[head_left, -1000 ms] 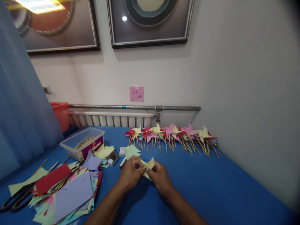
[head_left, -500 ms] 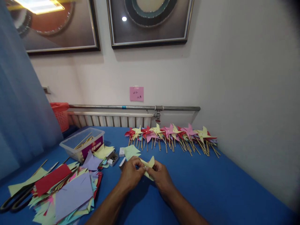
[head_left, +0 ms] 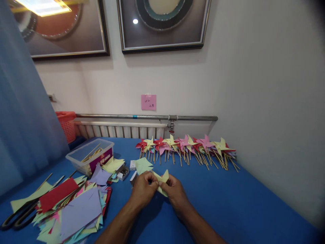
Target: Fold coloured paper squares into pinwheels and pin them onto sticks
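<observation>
Between my two hands is a pale yellow paper pinwheel (head_left: 164,177), its corners folded in towards the middle. My left hand (head_left: 145,187) pinches it from the left, thumb and forefinger near its centre. From the right, my right hand (head_left: 174,190) grips the same paper, its thumb pressed close to the left one. The fingers hide the pinwheel's centre. Just behind my left hand lies a pale green cut paper square (head_left: 143,164). Beside it are a small white box (head_left: 132,165) and an open box of metal pins (head_left: 123,172).
Finished pinwheels on sticks (head_left: 184,144) lie in a row along the back of the blue table (head_left: 228,203). At left are a clear plastic tub (head_left: 78,165) of sticks, stacked coloured paper (head_left: 80,211), black-handled scissors (head_left: 21,213) and a red basket (head_left: 68,126).
Both thumbs have closed over the pinwheel's centre, where a shiny pin head showed before. The hands otherwise stay in nearly the same place; the whole view has shifted very slightly.
</observation>
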The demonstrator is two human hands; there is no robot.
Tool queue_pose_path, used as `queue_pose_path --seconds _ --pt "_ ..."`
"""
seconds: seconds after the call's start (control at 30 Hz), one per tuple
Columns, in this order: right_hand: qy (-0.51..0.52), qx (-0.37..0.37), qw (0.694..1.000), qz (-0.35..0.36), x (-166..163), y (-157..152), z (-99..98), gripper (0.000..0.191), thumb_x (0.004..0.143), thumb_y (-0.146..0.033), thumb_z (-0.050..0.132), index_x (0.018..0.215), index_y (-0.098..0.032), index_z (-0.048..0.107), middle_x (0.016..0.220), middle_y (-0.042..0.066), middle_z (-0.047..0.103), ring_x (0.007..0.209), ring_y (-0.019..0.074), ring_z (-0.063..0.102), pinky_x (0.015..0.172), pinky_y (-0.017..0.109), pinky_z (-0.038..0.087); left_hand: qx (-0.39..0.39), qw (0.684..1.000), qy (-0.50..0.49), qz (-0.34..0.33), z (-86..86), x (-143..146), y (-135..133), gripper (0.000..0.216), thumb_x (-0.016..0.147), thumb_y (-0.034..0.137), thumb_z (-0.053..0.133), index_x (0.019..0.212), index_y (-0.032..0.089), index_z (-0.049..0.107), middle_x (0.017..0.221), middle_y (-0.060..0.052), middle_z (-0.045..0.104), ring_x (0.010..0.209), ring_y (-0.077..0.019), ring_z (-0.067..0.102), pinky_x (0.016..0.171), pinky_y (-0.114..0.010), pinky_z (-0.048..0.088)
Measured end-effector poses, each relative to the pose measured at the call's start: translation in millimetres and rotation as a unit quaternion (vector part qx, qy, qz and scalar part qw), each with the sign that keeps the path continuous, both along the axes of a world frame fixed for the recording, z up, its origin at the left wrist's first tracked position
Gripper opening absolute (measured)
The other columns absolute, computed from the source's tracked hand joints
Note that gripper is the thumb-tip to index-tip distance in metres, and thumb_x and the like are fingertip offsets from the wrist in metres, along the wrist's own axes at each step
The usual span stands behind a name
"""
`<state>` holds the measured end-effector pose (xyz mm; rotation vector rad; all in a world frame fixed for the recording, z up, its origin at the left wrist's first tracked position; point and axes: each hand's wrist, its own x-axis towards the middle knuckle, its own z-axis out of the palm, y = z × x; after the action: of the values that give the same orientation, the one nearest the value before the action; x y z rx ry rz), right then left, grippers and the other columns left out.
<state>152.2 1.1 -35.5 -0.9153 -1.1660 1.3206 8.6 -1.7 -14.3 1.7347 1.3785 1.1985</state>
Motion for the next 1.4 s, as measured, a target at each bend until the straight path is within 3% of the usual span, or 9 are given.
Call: queue_pose_path --seconds 0.3,0.77,1.17,1.4 --pt "-0.015 0.018 1.000 0.007 2 3 -5.1 0.040 0.066 -0.042 0.084 0.095 -0.015 0.074 0.083 0.005 0.076 0.076 0.0222 0.066 0.070 0.030 0.048 -0.010 1.000 -0.005 -0.005 2.1 0 -1 0.012 0.076 0.019 0.059 0.065 0.017 0.061 0.075 0.000 0.060 0.074 -0.0148 0.056 0.070 -0.026 0.040" --pt "-0.022 0.011 0.999 -0.041 0 8 -10.7 0.028 0.063 -0.033 0.079 0.084 -0.016 0.072 0.073 0.003 0.073 0.066 0.0195 0.061 0.062 0.028 0.045 0.082 0.991 0.103 0.016 -8.9 6 -1 0.014 0.081 0.012 0.050 0.070 0.020 0.052 0.083 -0.003 0.061 0.082 -0.0183 0.057 0.079 -0.031 0.040" --pt "-0.003 0.001 1.000 0.003 0 4 -5.1 0.040 0.063 -0.034 0.082 0.098 -0.015 0.075 0.078 0.003 0.075 0.068 0.0180 0.062 0.064 0.027 0.045 0.048 0.996 0.044 -0.063 1.9 -3 -2 0.014 0.081 0.016 0.048 0.068 0.021 0.049 0.094 -0.005 0.062 0.092 -0.0196 0.059 0.084 -0.032 0.045" --pt "0.014 -0.012 1.000 0.010 0 -1 1.5 0.043 0.064 -0.042 0.085 0.096 -0.015 0.075 0.077 0.003 0.074 0.066 0.0172 0.061 0.061 0.026 0.044 0.063 0.996 0.051 -0.047 2.3 -1 -2 0.015 0.079 0.013 0.048 0.067 0.022 0.047 0.092 -0.005 0.062 0.092 -0.0197 0.059 0.086 -0.032 0.046"
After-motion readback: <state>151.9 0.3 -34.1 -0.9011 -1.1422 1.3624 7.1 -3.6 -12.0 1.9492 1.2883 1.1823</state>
